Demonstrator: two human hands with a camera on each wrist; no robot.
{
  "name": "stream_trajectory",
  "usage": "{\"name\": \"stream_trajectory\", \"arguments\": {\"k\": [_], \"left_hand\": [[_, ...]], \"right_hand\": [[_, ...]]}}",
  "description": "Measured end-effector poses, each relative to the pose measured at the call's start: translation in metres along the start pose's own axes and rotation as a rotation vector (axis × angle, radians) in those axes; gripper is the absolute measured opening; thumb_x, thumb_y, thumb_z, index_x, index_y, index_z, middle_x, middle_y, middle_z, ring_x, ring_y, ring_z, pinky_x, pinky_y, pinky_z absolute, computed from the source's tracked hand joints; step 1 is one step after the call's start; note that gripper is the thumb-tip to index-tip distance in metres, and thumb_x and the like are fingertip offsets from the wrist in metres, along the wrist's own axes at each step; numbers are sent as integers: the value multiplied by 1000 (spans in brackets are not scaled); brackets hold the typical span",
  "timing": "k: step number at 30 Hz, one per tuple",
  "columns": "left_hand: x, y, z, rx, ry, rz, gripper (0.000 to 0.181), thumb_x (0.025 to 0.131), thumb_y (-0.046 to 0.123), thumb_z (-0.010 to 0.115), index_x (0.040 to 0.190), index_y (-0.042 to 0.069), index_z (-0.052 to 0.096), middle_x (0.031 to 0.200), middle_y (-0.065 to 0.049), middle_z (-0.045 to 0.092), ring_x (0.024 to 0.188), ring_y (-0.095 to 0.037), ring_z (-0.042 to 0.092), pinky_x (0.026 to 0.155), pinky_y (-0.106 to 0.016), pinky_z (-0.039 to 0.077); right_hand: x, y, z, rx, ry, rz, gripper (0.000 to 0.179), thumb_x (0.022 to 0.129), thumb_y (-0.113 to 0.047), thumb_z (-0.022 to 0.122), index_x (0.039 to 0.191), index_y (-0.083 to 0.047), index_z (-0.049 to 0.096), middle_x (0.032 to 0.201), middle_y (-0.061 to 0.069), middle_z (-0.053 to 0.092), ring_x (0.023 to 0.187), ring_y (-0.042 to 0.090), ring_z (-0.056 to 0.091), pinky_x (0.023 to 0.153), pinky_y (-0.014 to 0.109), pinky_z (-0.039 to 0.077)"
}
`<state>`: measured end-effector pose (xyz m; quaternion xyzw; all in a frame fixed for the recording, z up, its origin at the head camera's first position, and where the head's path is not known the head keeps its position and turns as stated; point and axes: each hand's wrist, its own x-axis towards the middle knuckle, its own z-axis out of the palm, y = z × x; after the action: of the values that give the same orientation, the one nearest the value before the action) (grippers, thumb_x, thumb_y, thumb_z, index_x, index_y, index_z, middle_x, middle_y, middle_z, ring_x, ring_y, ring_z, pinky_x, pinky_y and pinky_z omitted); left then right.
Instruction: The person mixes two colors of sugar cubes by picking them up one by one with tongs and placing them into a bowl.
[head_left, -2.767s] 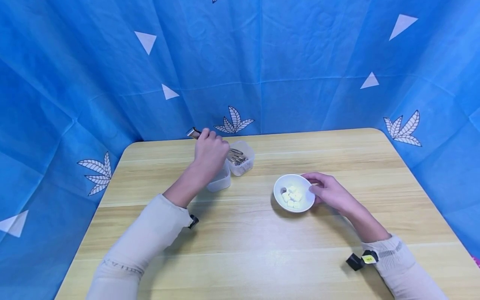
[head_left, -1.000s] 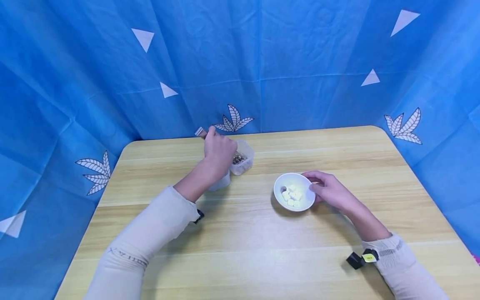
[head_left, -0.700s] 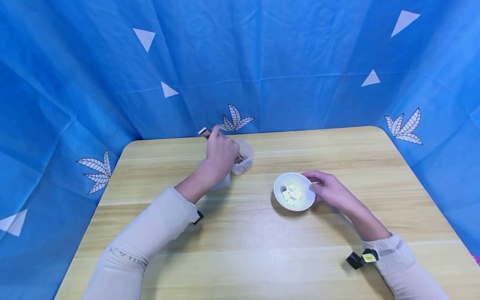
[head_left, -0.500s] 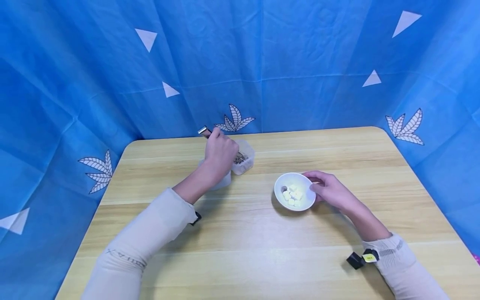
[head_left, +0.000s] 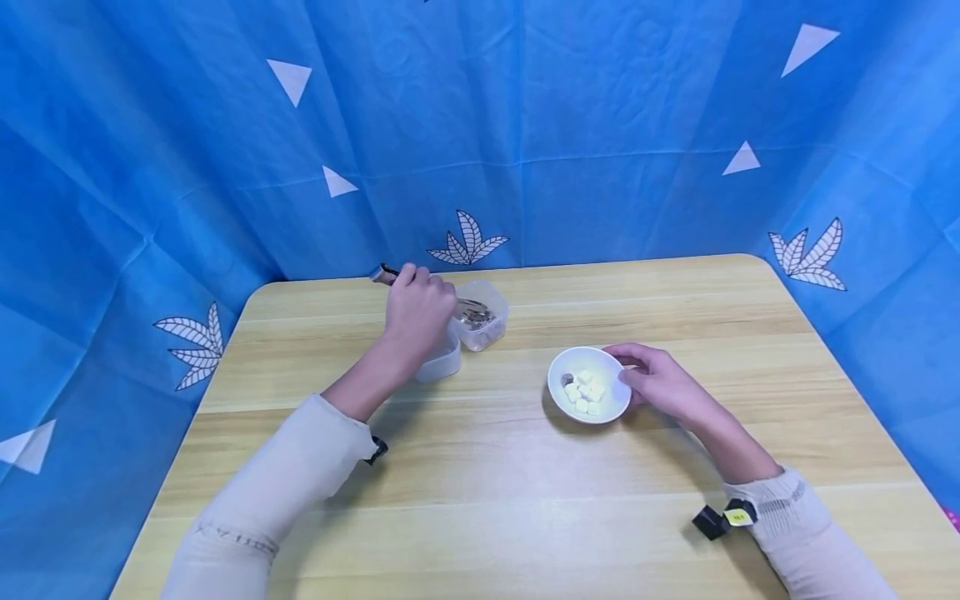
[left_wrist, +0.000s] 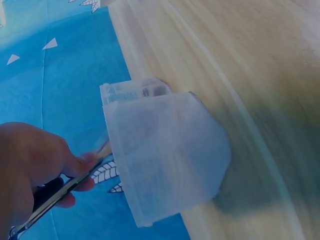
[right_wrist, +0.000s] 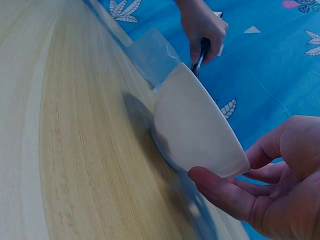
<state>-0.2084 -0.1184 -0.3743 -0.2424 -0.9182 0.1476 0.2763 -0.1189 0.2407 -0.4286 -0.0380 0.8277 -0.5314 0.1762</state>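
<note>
My left hand [head_left: 420,310] grips a pair of metal tongs [head_left: 386,274] with dark parts on the handle, which also show in the left wrist view. The tongs' tips reach toward the rear clear plastic box [head_left: 491,335], which holds several small dark, shiny pieces [head_left: 477,317]. Under the hand stands a second clear plastic box [head_left: 441,367], partly covered by the wrist. My right hand [head_left: 660,383] holds a white bowl [right_wrist: 195,125] at its right rim, thumb outside and fingers curled at the edge. Inside lie several white cubes [head_left: 583,393] and one greyish piece [head_left: 567,379].
The wooden table [head_left: 510,500] has its far edge just behind the boxes. Blue patterned cloth [head_left: 600,125] hangs around the back and sides. A small black wrist device [head_left: 712,521] sits by the right sleeve, another [head_left: 377,451] by the left.
My left hand first moved right with the tongs over the rear box, stayed there, and has now drawn back left. The right hand and bowl have stayed in place.
</note>
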Motion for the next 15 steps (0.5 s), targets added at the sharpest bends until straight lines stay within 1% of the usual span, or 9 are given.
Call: {"name": "stream_trajectory", "arguments": {"k": [2,4,8,11,15], "left_hand": [[-3,-2,1,-2,35,2,19,94,1,64,80,7,77,70,-6,71,75,-25,64,84,-37,44],[-6,-4,1,-7,57,4,21,95,0,61,82,6,77,72,-7,71,75,-25,64,84,-38,45],[-11,-8,0,-23,76,3,24,98,1,57,88,7,78,78,-8,74,79,-26,64,88,-39,45],[-14,-10,-2,-36,79,-13,27,99,1,54,90,7,78,82,-8,75,81,-27,64,91,-41,45],[-19,-12,-4,-47,93,-38,29,100,1,52,91,7,78,82,-9,76,82,-27,64,92,-41,45]], "right_hand": [[0,0,0,-1,1,-1,49,101,-3,51,148,7,47,137,33,58,95,20,65,72,32,62],[0,0,0,-2,2,-1,49,101,-2,51,148,7,47,136,33,58,95,20,65,71,32,62],[0,0,0,-2,3,6,49,101,-2,51,149,7,46,136,33,58,94,20,65,72,32,62],[0,0,0,-3,3,10,49,101,-2,51,149,7,46,137,33,57,95,21,65,72,32,62],[1,1,0,-3,3,8,49,101,-3,51,149,7,46,138,33,57,97,21,65,73,31,62]]}}
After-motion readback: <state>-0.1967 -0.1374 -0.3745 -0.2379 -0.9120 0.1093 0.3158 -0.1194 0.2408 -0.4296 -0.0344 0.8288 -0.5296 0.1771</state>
